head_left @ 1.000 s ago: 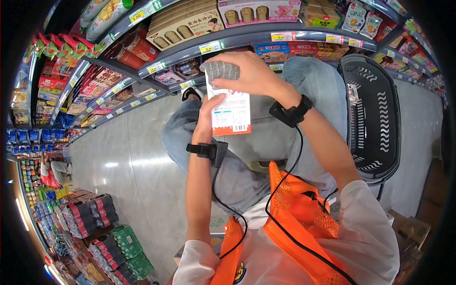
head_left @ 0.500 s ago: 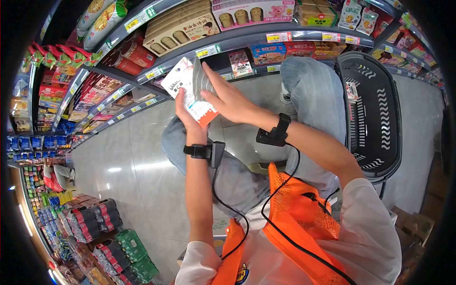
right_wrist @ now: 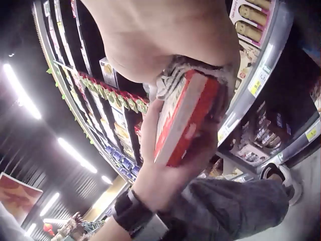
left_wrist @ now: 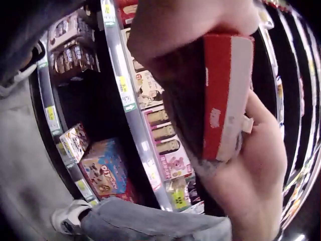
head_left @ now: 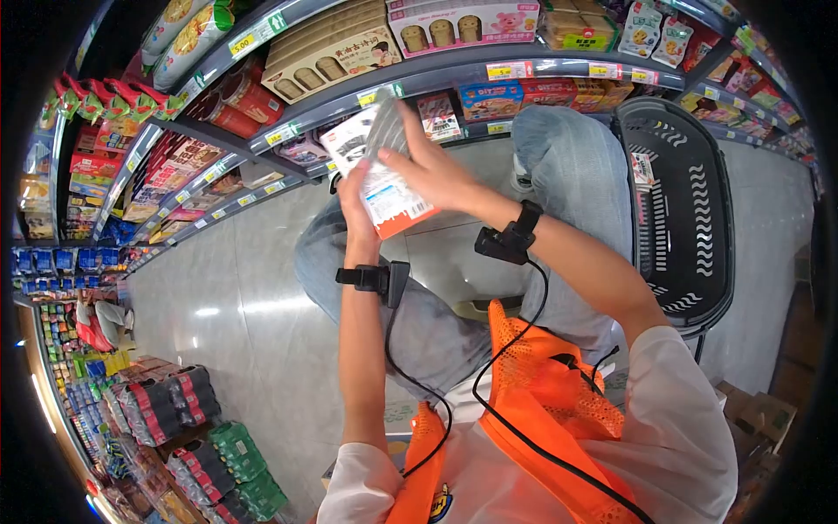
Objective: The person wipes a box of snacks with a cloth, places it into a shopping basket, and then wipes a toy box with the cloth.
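Observation:
My left hand [head_left: 356, 210] grips a small white carton [head_left: 397, 210] with an orange-red bottom band, holding it tilted in front of the lower shelf. A grey striped cloth [head_left: 386, 131] lies over the carton's upper right side, held by my right hand [head_left: 436, 175] with its thumb on the near face. In the left wrist view the carton's red side [left_wrist: 215, 100] shows between both hands. The right wrist view shows the cloth [right_wrist: 173, 80] bunched under my right palm at the carton's end. Part of the carton is hidden behind cloth and fingers.
A black shopping basket [head_left: 726, 236] stands at my right, with a small box [head_left: 642, 170] inside by its near wall. Shelves [head_left: 454, 72] of boxed biscuits run ahead and left. My bent knee [head_left: 567, 148] is beside the basket. Bottle packs [head_left: 166, 402] are stacked behind left.
Both hands have turned the carton from upright to tilted. The right hand has shifted the cloth from the carton's top to its right side. Since half a second ago, carton and hands moved slightly right.

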`<state>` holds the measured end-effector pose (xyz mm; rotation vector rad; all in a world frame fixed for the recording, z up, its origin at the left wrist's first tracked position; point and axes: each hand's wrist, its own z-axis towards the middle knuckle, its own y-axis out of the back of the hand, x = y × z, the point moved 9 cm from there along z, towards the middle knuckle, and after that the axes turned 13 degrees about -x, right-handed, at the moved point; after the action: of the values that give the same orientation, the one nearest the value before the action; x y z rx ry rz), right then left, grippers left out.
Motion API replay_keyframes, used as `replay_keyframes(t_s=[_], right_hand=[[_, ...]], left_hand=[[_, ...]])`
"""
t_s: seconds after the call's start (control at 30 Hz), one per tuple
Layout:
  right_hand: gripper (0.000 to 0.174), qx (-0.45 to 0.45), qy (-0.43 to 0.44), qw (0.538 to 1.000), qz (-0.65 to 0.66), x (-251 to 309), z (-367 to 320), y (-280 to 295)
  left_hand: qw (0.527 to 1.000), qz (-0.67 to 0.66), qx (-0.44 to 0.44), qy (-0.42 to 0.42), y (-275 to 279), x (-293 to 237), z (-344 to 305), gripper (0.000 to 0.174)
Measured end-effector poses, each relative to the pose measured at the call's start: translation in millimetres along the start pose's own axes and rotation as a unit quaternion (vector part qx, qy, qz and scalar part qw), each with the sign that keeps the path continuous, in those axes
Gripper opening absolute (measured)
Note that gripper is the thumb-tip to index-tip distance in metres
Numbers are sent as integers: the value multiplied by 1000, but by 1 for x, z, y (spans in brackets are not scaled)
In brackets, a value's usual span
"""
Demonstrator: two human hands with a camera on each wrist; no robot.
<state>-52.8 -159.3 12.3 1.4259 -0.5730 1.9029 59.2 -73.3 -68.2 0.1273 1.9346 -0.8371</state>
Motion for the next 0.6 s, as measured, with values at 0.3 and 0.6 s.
replay_keyframes(t_s=[0.3,0.6], right_hand=[[81,86,-123,989,3,-31,-22,-32],[84,-69,-100,991,51,-50,19,2]], left_hand=[[965,-55,-168,-191,27,-60,-4,38],[987,-41,-49,-146,-14,-39,-13,51]])
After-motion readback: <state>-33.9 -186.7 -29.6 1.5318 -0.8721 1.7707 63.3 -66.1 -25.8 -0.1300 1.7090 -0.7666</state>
